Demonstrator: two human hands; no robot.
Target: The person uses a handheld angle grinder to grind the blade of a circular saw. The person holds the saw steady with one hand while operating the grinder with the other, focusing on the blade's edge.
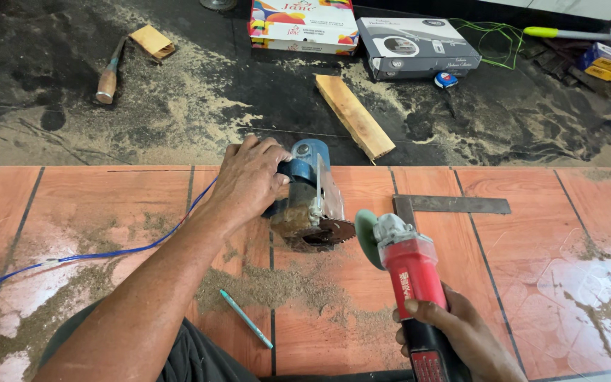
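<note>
On the dusty tiled floor (532, 283), the left hand (249, 180) wraps closed over a blue, rust-caked saw (305, 201) with a toothed blade, while the right hand (461, 332) grips the red grinder (411, 272) just beside it, green disc facing the blade. Both tools probably want firm holds, discs kept apart. A steel square (454, 205), wood block (355, 117), chisel (109, 74) and pencil (245, 318) lie around in gritty sawdust.

Both forearms are showing bare, no sleeves, no gloves, no watch or rings visible. Left hand (249, 177) and right hand (461, 332) are showing uncovered. Dark grey-black cloth, likely trousers (192, 357), is covering the lap at bottom edge.
</note>
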